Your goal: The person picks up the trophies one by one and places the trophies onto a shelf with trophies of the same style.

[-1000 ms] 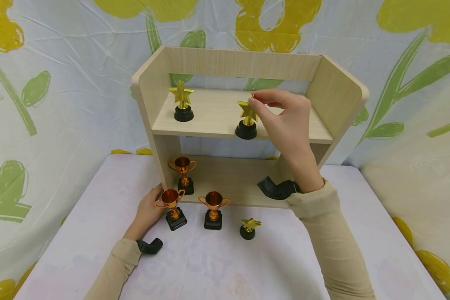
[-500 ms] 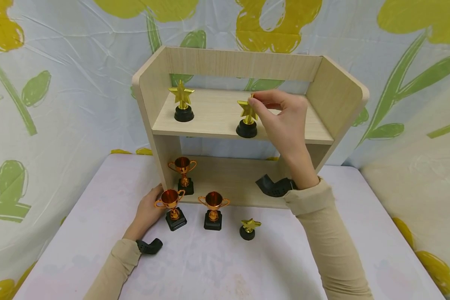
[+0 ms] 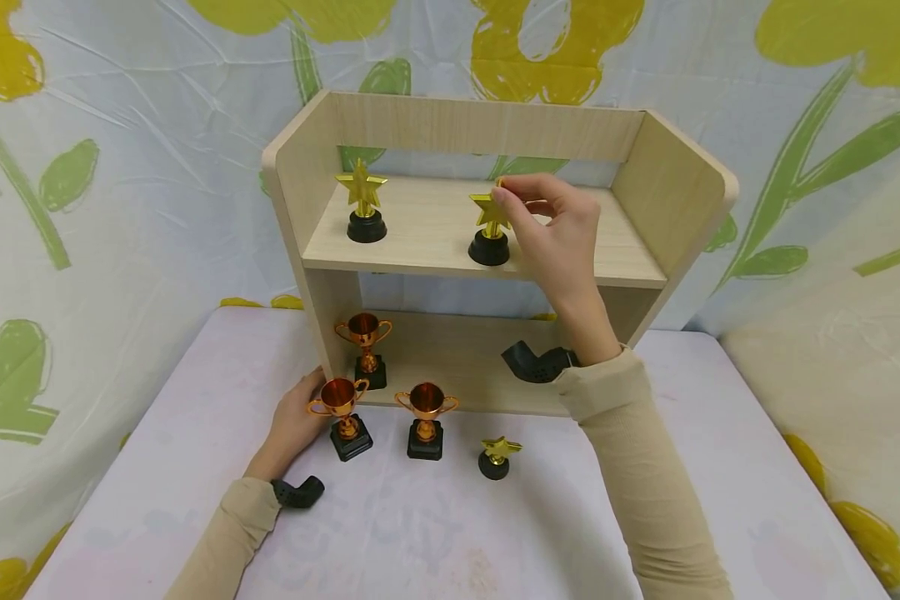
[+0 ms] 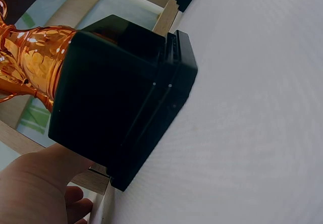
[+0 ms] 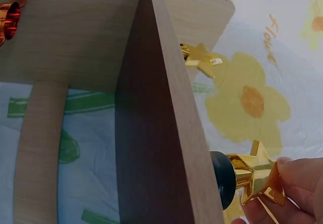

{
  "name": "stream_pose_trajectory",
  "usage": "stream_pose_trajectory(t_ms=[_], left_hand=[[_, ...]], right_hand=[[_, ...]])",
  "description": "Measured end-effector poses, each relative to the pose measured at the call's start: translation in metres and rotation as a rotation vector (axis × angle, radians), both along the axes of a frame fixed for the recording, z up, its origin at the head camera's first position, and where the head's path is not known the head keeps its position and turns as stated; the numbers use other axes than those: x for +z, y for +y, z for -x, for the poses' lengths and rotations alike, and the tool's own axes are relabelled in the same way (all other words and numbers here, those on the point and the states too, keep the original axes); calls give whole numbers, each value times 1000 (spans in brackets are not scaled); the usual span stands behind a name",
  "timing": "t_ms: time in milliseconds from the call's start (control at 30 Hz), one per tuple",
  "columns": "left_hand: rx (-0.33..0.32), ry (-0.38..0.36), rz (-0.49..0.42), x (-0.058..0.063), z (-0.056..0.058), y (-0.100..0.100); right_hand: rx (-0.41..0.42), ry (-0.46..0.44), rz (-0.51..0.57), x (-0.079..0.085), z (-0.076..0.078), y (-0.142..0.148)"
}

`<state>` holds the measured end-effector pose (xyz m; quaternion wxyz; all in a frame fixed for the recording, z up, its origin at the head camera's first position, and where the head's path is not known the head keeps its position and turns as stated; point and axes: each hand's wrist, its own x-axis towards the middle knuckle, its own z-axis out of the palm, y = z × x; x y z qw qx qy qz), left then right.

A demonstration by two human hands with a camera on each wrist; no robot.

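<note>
My right hand [image 3: 558,233] pinches the top of a gold star trophy [image 3: 489,237] between thumb and fingers. The trophy is upright, its round black base at the front edge of the upper board of a wooden shelf [image 3: 435,271]. In the right wrist view the star [image 5: 260,176] shows its points between the fingertips. My left hand [image 3: 296,421] grips the shelf's left side panel near its bottom, thumb and fingers on either side. A copper cup trophy [image 4: 38,57] with a black base stands close before that hand and hides part of it.
Another star trophy [image 3: 363,204] stands at the upper board's left. A copper cup [image 3: 367,350] sits on the lower board at left. On the table [image 3: 390,542] before the shelf are a second cup [image 3: 426,421] and a small star trophy [image 3: 497,458].
My right hand has moved the star trophy slightly left and back, from overlapping the front edge to over the upper board. The left hand has stayed put.
</note>
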<state>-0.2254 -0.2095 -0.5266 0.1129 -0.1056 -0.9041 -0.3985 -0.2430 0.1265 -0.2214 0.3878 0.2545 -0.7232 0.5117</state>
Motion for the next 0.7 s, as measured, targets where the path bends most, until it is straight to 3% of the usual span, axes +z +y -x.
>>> stream_pose_trajectory(t_ms=[400, 700], left_hand=[[5, 4, 3, 1, -2, -1], [9, 8, 6, 2, -1, 0]], right_hand=[[-33, -68, 0, 0, 10, -2], [-57, -66, -5, -1, 20, -2]])
